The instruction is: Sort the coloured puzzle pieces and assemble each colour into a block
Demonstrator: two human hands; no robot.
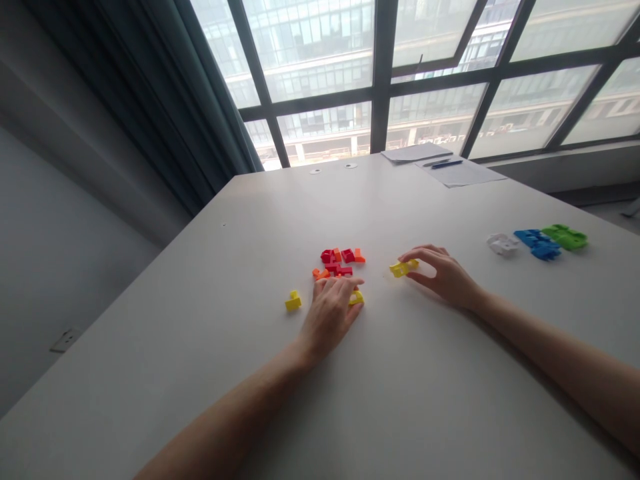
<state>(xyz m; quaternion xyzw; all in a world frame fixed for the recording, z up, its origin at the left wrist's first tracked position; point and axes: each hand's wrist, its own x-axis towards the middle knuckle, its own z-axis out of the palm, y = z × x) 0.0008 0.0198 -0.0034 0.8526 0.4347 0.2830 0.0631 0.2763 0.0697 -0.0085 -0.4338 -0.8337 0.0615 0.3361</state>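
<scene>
Right hand (444, 276) pinched yellow piece (401, 269); left hand (327, 312) gripped second yellow piece (357, 297), third yellow piece (293, 302) apart at 9 o'clock. Red pieces (346, 271), orange pieces (361, 257) lay mixed at left hand's 12; white pieces (503, 245), blue pieces (545, 251), green pieces (566, 237) sat colour-grouped at right's 3.

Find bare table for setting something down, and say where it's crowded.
Bare: between the left forearm and right forearm; left of the lone yellow piece. Crowded: the red and orange pieces by the left hand; the white, blue and green pieces at right.
</scene>
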